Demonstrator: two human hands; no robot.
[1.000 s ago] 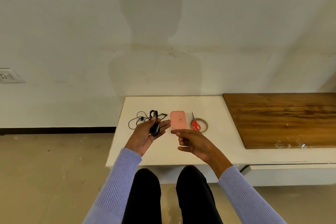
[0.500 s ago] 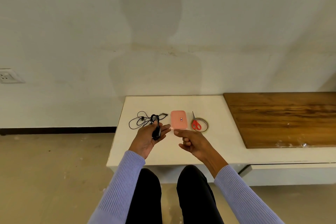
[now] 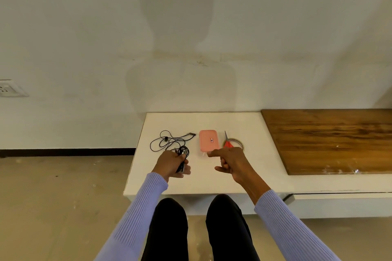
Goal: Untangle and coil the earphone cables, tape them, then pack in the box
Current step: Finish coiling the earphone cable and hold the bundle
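My left hand [image 3: 172, 163] grips a coiled bundle of black earphone cable [image 3: 183, 153] just above the white table [image 3: 250, 167], near its front left. A second black earphone cable [image 3: 169, 140] lies loose and tangled on the table behind that hand. The pink box [image 3: 208, 140] lies shut in the middle. My right hand [image 3: 232, 161] hovers in front of the box with its index finger stretched left and the other fingers curled. A small pale strip, perhaps tape, seems to stick at that fingertip.
Red-handled scissors [image 3: 227, 143] lie across a tape roll [image 3: 238, 143] right of the box. A wooden board [image 3: 331, 140] covers the table's right part. My knees are below the front edge. A wall socket [image 3: 8, 89] is far left.
My hands have drawn apart. The left hand turned over and came down toward me with the coiled cable. The right hand shifted right, index finger still extended.
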